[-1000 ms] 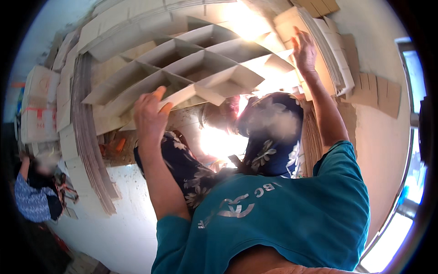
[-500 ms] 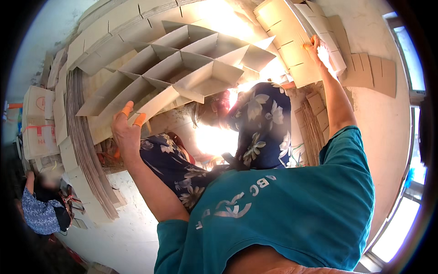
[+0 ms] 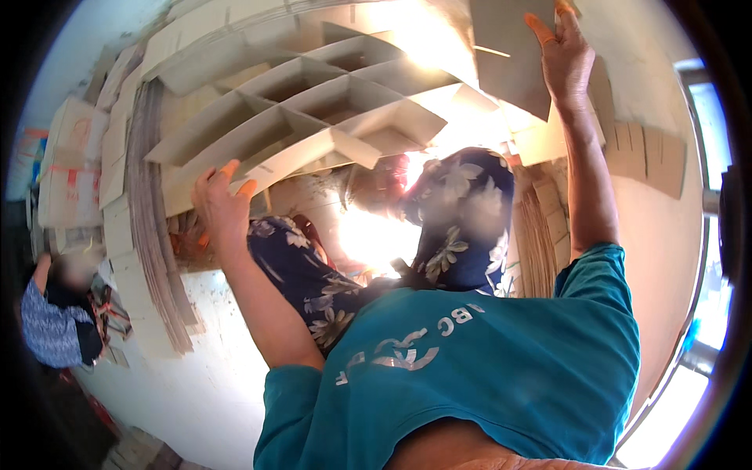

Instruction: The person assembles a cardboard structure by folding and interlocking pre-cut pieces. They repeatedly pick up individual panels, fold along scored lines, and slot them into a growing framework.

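A cardboard divider grid (image 3: 337, 127), made of crossed strips with open cells, lies in front of me. My left hand (image 3: 222, 205) grips its near-left corner between thumb and finger; both fingertips wear orange covers. At the far right, my right hand (image 3: 567, 66) holds a flat grey-brown cardboard sheet (image 3: 507, 66) by its right side. Orange covers show on that hand's fingertips too. The sheet is raised and overlaps the stacked cardboard behind it. Strong glare washes out the grid's far-right end.
Slotted cardboard strips (image 3: 227, 39) are piled behind the grid. A tall stack of cardboard sheets (image 3: 149, 211) stands at left, near a taped carton (image 3: 72, 168). More slotted pieces (image 3: 638, 153) lie at right. Another person (image 3: 56, 317) is at the far left.
My right hand has moved up and away, lifting a cardboard sheet off the right-hand pile. My left hand stays at the grid's corner. The view has shifted slightly.
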Tool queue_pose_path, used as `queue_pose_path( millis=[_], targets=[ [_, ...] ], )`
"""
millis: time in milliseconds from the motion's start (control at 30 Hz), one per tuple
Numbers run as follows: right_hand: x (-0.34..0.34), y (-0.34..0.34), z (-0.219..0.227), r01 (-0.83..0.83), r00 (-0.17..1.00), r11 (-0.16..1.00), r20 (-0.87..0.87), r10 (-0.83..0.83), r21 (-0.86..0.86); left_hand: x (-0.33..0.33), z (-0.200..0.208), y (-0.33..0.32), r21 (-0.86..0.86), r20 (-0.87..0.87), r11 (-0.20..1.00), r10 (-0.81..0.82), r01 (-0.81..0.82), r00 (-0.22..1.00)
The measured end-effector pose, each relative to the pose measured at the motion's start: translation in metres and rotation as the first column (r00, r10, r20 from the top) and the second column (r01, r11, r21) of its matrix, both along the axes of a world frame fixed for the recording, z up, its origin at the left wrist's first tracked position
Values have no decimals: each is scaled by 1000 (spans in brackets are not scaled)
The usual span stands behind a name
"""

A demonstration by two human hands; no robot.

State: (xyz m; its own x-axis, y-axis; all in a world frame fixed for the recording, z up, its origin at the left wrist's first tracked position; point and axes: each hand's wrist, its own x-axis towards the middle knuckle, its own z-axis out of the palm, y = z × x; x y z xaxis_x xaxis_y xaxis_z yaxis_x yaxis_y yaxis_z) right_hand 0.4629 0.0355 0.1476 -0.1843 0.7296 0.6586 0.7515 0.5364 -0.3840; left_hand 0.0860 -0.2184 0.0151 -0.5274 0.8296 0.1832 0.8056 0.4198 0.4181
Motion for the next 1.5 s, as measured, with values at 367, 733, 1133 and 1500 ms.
queue_pose_path(
  millis=[367, 733, 1133, 1500],
  targets=[
    [-211, -70, -24, -809, 586, 586, -173, 792, -59, -8, -14, -2, 164, 211, 986, -14, -21, 977],
    [-269, -84, -22, -734, 619, 574, -11, 785, -363, -6, -4, 1, 190, 111, 979, -98, 76, 989],
    [-283, -94, -2, -823, 488, -304, -871, 54, -479, -4, 1, 3, 265, 95, 960, -117, 88, 989],
    [-287, -82, -33, -762, 596, 378, -342, 726, -525, -7, -3, 6, 203, 122, 976, -100, 74, 987]
  ],
)
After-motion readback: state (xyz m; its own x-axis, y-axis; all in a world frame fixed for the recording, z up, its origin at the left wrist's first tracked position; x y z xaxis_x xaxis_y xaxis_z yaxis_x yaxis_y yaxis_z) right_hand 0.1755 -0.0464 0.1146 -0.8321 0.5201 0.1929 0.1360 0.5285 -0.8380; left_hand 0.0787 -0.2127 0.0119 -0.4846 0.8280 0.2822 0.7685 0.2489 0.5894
